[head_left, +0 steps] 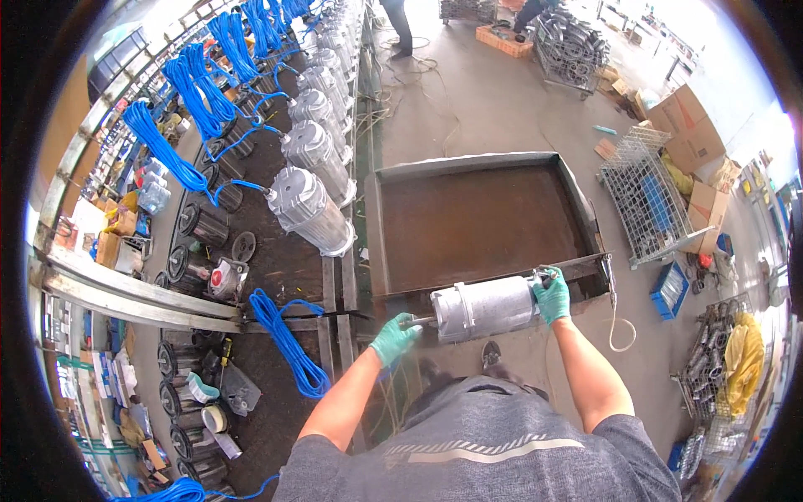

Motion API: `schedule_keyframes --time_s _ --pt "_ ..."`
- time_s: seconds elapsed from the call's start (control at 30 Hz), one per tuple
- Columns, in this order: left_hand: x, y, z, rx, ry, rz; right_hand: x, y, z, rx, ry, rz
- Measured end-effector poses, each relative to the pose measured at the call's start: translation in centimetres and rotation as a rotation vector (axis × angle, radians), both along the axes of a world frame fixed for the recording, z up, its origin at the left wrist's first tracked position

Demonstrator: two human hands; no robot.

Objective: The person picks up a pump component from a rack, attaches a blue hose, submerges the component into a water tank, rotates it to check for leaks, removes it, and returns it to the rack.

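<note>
Silver cyl. [487, 310] is lying approx. horiz. betw. both hands, at nr edge of rect. metal tank [468, 160]; can't tell if it's touching the rim. Thin shaft is poking out of cyl.'s L end. L hand [395, 338], green glove, is gripping that shaft, fingers curling round it. R hand [551, 299], same glove type, is clasping R end; exact finger placement partly hidden. Person in grey shirt [485, 410] is standing on nr side, dark shoe [492, 354] showing just below cyl.

Tank: brownish inside. Pale hose [623, 335] is hanging by its R nr corner.

L of tank: row of sim. silver housings [308, 209] is running along dark bench [280, 272], blue cable bundles [167, 151] lying beyond. One loose blue coil [288, 345] is resting nearer, L of L hand.

R side, floor: wire cage [640, 197] is standing nr cardboard box [686, 125]; blue crate [670, 290] is sitting closer; yellow cloth [742, 368] is draping over metal parts. Far end: orange crate [504, 40], plus another person's leg [400, 29] showing.
</note>
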State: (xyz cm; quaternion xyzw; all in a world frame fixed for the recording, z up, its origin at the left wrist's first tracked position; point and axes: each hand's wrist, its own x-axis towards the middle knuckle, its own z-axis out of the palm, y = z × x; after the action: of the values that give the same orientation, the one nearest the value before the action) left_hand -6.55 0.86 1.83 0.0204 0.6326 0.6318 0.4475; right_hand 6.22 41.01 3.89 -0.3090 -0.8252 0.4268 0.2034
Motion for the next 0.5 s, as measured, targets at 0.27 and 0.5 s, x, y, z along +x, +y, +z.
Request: schedule_keyframes --time_s 0.27,0.5 --pt "0.6 -1.3 -5.5 0.007 0.251 0.053 0.0 -0.2 1.0 0.242 -0.06 0.121" --pt "1.2 -0.2 -1.2 -0.144 0.131 0.179 1.5 2.2 3.3 -0.172 -0.022 0.359"
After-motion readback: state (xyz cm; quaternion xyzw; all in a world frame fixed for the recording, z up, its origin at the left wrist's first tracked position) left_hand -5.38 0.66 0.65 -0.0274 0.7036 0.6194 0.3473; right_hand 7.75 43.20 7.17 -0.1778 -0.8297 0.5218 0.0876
